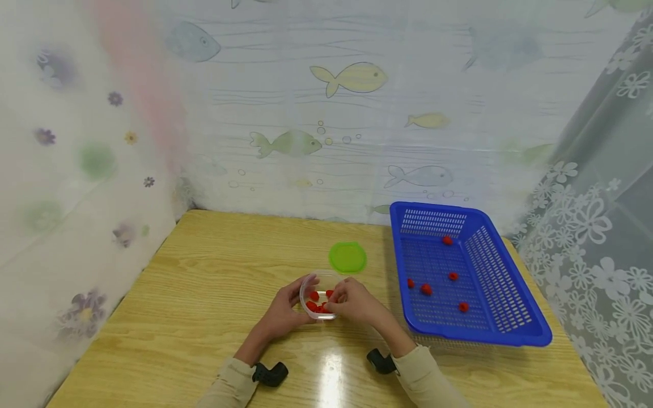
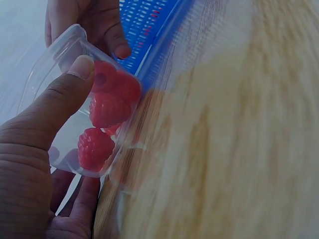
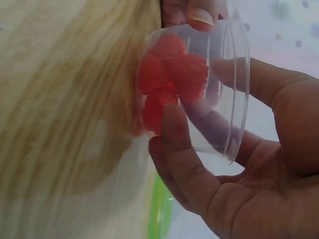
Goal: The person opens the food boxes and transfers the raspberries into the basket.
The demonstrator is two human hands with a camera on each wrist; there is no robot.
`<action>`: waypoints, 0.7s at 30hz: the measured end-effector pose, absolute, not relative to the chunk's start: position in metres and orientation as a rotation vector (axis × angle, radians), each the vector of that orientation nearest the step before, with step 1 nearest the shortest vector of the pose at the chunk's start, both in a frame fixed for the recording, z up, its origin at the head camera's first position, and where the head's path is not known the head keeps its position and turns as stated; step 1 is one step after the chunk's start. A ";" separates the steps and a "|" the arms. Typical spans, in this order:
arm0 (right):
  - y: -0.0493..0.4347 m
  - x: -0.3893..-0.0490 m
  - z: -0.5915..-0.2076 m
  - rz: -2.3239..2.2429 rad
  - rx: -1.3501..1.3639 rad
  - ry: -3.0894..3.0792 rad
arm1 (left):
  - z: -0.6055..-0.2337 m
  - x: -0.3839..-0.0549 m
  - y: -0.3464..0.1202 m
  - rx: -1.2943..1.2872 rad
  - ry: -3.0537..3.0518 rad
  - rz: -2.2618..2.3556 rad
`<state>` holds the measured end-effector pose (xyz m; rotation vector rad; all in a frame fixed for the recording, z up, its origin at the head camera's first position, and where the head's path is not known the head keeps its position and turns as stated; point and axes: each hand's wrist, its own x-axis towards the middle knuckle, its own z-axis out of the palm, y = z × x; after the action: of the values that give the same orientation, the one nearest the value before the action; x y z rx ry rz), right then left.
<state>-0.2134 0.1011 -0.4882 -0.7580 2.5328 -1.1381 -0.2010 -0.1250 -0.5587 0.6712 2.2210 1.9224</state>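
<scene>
My left hand (image 1: 285, 309) grips a small clear plastic tub (image 1: 302, 294) from its left side, its thumb on the wall in the left wrist view. Several red raspberries (image 2: 95, 148) lie at the bottom of the tub. At the tub's right rim is my right hand (image 1: 357, 303). In the right wrist view, its thumb and index finger reach inside the tub and pinch a raspberry (image 3: 192, 74) on top of the others, while other fingers stay outside the wall. The wall partly blurs these fingertips.
A blue perforated basket (image 1: 398, 266) stands on the right of the wooden table (image 1: 214, 255), with several raspberries (image 1: 426, 289) spread over its floor. Just behind the tub lies a green lid (image 1: 348, 258). Fish-patterned curtain (image 1: 285, 187) hangs along the table's back edge.
</scene>
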 end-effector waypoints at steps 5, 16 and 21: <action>0.098 -0.217 -0.483 -1.124 -0.724 2.469 | -0.559 -0.201 -0.125 0.689 2.211 1.937; 0.098 -0.217 -0.484 -1.178 -0.650 2.405 | -0.560 -0.201 -0.125 0.694 2.213 1.928; 0.096 -0.215 -0.487 -1.183 -0.627 2.439 | -0.559 -0.201 -0.124 0.683 2.221 1.918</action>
<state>-0.2154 0.0964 -0.4871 -0.6268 2.4395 -1.1830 -0.2010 -0.1244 -0.5593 0.6827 2.2213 1.9177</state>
